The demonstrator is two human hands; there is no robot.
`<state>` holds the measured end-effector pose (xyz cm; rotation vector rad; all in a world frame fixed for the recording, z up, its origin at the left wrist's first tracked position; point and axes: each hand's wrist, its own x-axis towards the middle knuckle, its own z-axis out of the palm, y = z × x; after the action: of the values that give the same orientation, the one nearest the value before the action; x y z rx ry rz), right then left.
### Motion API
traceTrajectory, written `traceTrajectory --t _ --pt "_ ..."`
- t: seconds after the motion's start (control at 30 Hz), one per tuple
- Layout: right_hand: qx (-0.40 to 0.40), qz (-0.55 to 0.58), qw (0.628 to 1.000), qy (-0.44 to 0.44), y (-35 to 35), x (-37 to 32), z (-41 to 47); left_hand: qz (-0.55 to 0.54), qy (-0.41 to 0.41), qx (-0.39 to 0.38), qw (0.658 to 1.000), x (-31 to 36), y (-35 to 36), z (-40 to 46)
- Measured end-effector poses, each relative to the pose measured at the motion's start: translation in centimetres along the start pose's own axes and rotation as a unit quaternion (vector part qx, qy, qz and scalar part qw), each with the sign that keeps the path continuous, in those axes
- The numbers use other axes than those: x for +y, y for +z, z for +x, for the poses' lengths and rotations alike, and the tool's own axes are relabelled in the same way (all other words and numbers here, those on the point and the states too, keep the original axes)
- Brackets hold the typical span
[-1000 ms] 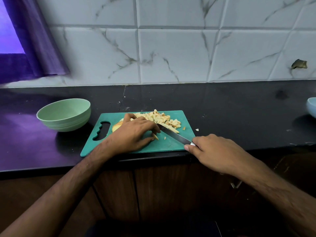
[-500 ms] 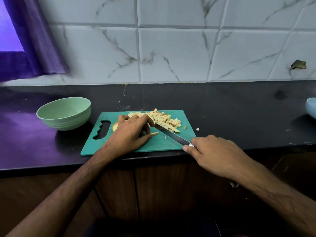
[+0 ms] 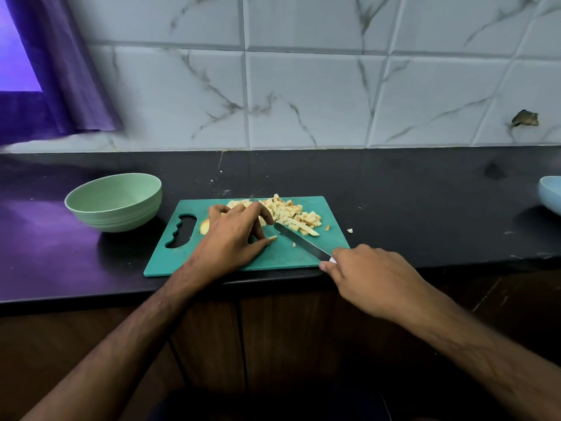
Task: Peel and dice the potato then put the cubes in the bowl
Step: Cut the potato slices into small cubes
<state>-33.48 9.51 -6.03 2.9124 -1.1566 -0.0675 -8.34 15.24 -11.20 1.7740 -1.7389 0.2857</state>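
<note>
Dicing potato on the green cutting board (image 3: pixel 282 256), mid-frame on the dark bench (image 3: pixel 425 208).
Left hand (image 3: pixel 230 238) covers the uncut potato (image 3: pixel 204 228), grip clenched over it; right hand (image 3: pixel 373 278) grasps the knife (image 3: pixel 300 243), handle hidden; cubes (image 3: pixel 291 212) heaped behind; bowl (image 3: pixel 113 202) left.

Lighting, as I read it: dim overall. Source: violet-blue glow from the window (image 3: pixel 15 56) at upper left. Spill: purple sheen on the bench (image 3: pixel 394 189) beside the window. Shadows: soft, falling away from the window. Distortion: tile lines bow toward the edges. Focus: fairly sharp centrally; lower foreground murky.
</note>
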Motion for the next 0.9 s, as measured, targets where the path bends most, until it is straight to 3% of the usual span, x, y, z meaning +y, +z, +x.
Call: traceTrajectory --t 0.9 --pt "-0.014 0.050 0.998 -0.018 1.3 -1.1 -0.1 -0.004 -0.009 -0.005 1.000 0.6 -0.4 -0.2"
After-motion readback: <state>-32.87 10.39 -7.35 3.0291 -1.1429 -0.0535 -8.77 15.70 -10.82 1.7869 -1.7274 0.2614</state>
